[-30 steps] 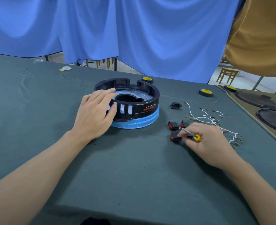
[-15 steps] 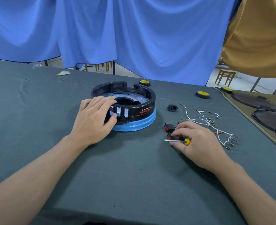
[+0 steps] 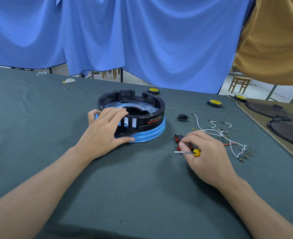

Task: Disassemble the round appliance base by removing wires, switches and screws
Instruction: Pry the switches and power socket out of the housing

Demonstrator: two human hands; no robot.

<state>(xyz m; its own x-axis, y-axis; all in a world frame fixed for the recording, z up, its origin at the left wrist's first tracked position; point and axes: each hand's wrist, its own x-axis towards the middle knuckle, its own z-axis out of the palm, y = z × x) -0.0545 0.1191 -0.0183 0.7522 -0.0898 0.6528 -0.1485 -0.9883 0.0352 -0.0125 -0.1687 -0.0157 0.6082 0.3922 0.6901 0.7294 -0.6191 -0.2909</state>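
Left hand (image 3: pixel 104 133) gripping base (image 3: pixel 142 116) (near side), screwdriver (image 3: pixel 188 152) right

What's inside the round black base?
A shiny metal plate with little holes and a big dark hole in its middle. The left hand holding the base covers the near-left part, so that bit is hidden.

Round black base (image 3: pixel 147 107), blue-banded, upright; removed white wires (image 3: pixel 218 131), red switches (image 3: pixel 178 138) beside.

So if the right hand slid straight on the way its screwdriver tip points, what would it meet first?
Probably the left hand near its wrist, after bare cloth. The screwdriver in the right hand points leftward, seemingly passing just nearer than the round base, though depth is unclear.
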